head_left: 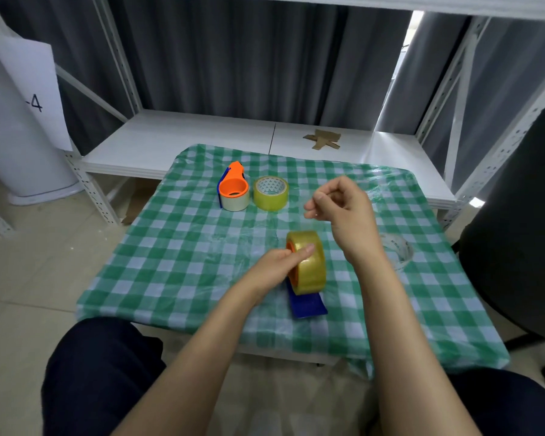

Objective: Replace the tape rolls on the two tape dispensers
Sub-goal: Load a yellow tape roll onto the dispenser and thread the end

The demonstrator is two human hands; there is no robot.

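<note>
A yellow tape roll (310, 265) sits on an orange and blue dispenser (307, 305) that stands on edge near the middle of the checked table. My left hand (276, 269) grips this dispenser, thumb on the roll's rim. My right hand (340, 204) hovers above and behind it, fingers pinched together; a thin clear tape end may be between them, I cannot tell. A second orange and blue dispenser (233, 187) holding a pale roll lies at the back left. Beside it lies a loose yellow roll (270, 193). A nearly empty clear roll (397, 250) lies by my right forearm.
The green checked cloth (177, 253) covers a small table. White metal shelving (177, 136) stands behind it with cardboard scraps (323, 140) on it. A dark chair (516, 215) is at the right, and a white cylinder (22, 146) at the left.
</note>
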